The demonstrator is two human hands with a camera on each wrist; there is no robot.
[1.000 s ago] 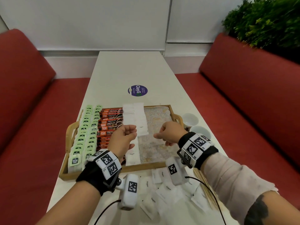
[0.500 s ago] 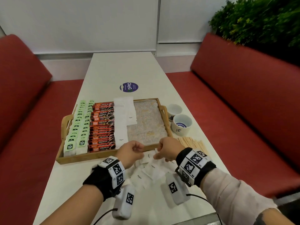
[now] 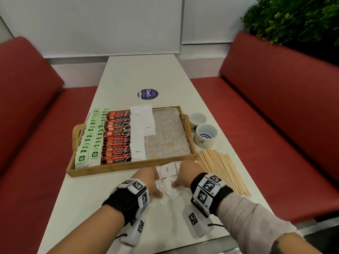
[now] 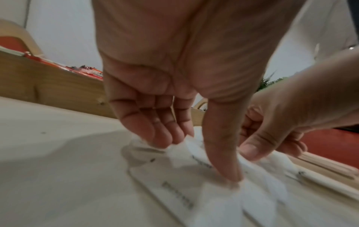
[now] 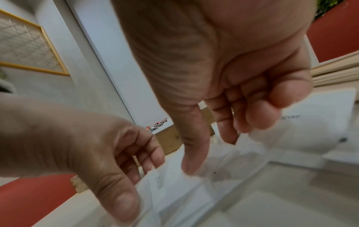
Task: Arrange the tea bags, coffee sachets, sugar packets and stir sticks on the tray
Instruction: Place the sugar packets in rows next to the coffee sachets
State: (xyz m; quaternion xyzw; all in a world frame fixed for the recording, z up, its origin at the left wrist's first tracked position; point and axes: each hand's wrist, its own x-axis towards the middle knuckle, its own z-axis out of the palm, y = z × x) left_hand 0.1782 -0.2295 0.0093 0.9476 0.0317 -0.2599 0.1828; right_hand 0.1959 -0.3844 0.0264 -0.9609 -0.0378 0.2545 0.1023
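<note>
A wooden tray [image 3: 117, 168] holds rows of green tea bags [image 3: 91, 136], orange coffee sachets [image 3: 117, 136] and white sugar packets [image 3: 138, 132]; its right part shows a bare patterned mat [image 3: 168, 136]. Loose sugar packets [image 3: 167, 170] lie on the table in front of the tray. My left hand [image 3: 156, 182] reaches down onto them, thumb tip and fingertips [image 4: 169, 138] touching packets [image 4: 174, 196]. My right hand [image 3: 177, 182] is just beside it, its thumb touching a packet [image 5: 170, 181], index finger apart, the other fingers curled. Stir sticks [image 3: 222, 171] lie in a heap to the right.
Two white cups [image 3: 205, 135] stand right of the tray. A round purple sticker [image 3: 147, 94] is on the white table [image 3: 139, 74] beyond it. Red benches [image 3: 275, 110] run along both sides. A green plant [image 3: 297, 21] stands at the back right.
Both hands have drawn back from over the tray and come down onto the loose sugar packets in front of it. The left hand's earlier packet now lies in the tray.
</note>
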